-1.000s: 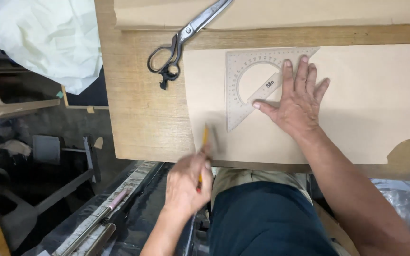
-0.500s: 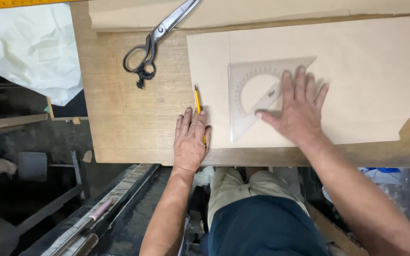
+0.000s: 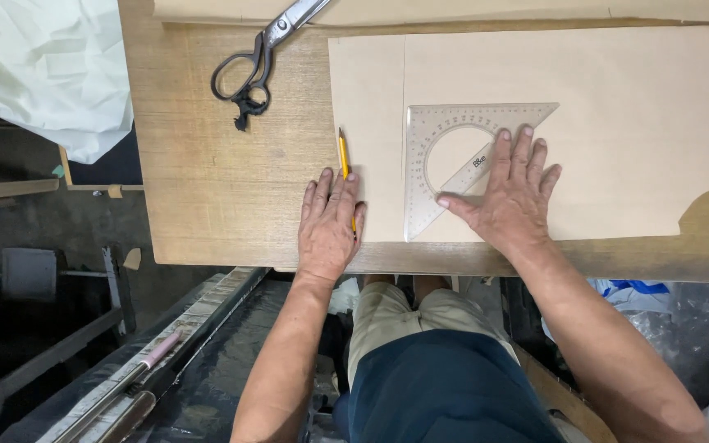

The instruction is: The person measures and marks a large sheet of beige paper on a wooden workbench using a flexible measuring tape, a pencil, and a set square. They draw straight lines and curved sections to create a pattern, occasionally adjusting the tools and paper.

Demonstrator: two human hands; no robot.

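My left hand [image 3: 328, 226] lies flat, palm down, on the left edge of a tan paper sheet [image 3: 633, 123]. A yellow pencil [image 3: 342, 152] lies under its fingers, with the tip sticking out beyond them. My right hand [image 3: 512, 197] is spread flat on a clear triangular set square with a protractor arc [image 3: 453, 123]. It presses the set square onto the paper. A thin pencil line runs down the paper just left of the set square. Neither hand grips anything.
Black-handled steel scissors [image 3: 256, 61] lie on the wooden table [image 3: 207, 180] at the far left. Another paper sheet [image 3: 453, 10] lies along the far edge. White cloth [image 3: 34, 66] hangs left of the table. A metal rail [image 3: 149, 361] runs by my legs.
My left hand came up from below the table edge with the pencil and laid it flat at the paper's left edge. The right hand stayed on the set square.
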